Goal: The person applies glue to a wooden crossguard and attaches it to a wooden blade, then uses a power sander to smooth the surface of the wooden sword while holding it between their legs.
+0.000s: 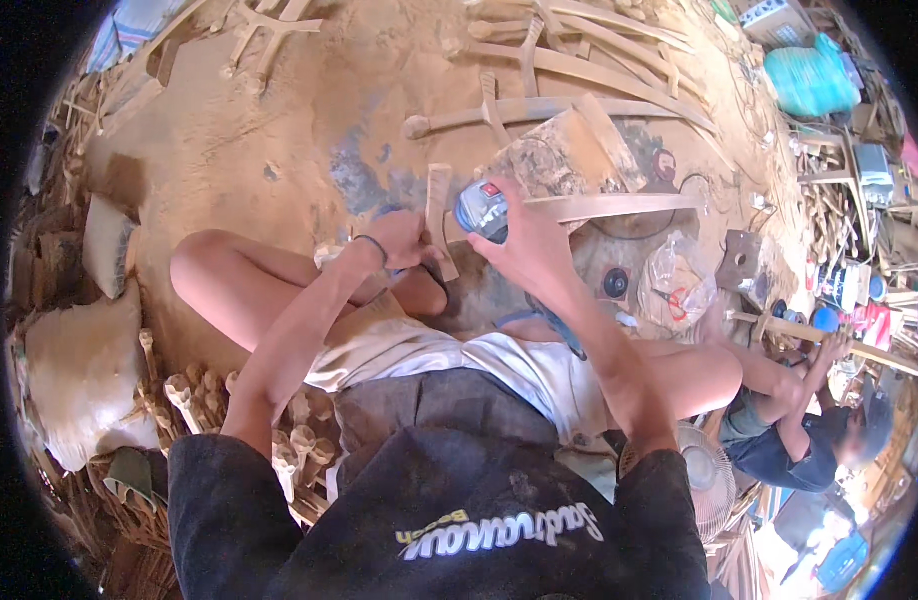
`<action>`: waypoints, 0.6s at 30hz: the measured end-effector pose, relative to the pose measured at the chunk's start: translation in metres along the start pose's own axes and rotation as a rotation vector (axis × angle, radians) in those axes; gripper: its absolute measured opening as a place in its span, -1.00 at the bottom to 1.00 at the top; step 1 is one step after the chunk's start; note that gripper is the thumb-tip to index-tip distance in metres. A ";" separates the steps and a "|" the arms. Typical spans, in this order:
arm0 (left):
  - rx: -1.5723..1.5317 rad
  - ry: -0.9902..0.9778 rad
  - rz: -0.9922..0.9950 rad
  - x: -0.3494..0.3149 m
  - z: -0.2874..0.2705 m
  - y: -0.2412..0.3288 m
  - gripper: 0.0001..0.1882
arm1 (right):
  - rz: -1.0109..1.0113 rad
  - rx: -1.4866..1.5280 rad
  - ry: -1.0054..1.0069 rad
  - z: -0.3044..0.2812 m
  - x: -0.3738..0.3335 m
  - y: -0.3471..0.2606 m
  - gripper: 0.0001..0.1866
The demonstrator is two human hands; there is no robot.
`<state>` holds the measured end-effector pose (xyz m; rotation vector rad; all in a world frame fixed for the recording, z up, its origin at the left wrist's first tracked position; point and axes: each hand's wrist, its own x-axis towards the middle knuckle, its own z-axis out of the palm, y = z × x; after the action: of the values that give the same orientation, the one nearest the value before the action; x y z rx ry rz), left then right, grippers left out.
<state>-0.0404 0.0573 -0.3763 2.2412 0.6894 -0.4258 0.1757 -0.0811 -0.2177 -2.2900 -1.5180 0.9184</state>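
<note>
My right hand [531,243] is closed around a rounded grey-and-blue hand-held power tool [482,209] with a small red part on top. The tool's underside is hidden. Just left of it, a short wooden crosspiece [438,205] stands across a long, curved wooden bar [629,207] that reaches out to the right. My left hand [397,240], with a dark band at the wrist, is closed at the left end of this wooden piece, near my foot. The fingers partly cover what they grip. The power tool is beside the crosspiece; whether they touch, I cannot tell.
Several similar wooden pieces [569,70] lie ahead on the dusty floor [249,130], near a worn board [554,158]. A clear plastic bag [676,285] and a black disc [615,283] lie right. A co-worker [804,440] sits far right, beside a fan [701,480].
</note>
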 end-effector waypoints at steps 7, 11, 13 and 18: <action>-0.016 -0.007 -0.036 -0.002 -0.006 0.013 -0.40 | -0.004 -0.018 -0.008 0.005 0.000 -0.001 -0.12; -0.045 0.016 0.001 -0.003 0.001 0.003 -0.39 | -0.011 -0.037 -0.022 0.005 0.002 -0.007 -0.12; -0.047 0.036 -0.018 -0.006 -0.005 0.014 -0.38 | -0.002 -0.045 -0.019 0.004 0.001 -0.003 -0.12; -0.098 0.069 -0.019 -0.010 -0.001 0.014 -0.36 | 0.037 -0.080 -0.026 -0.002 0.000 0.004 -0.13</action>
<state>-0.0400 0.0466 -0.3625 2.1668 0.7514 -0.3185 0.1798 -0.0820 -0.2177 -2.3780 -1.5546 0.9161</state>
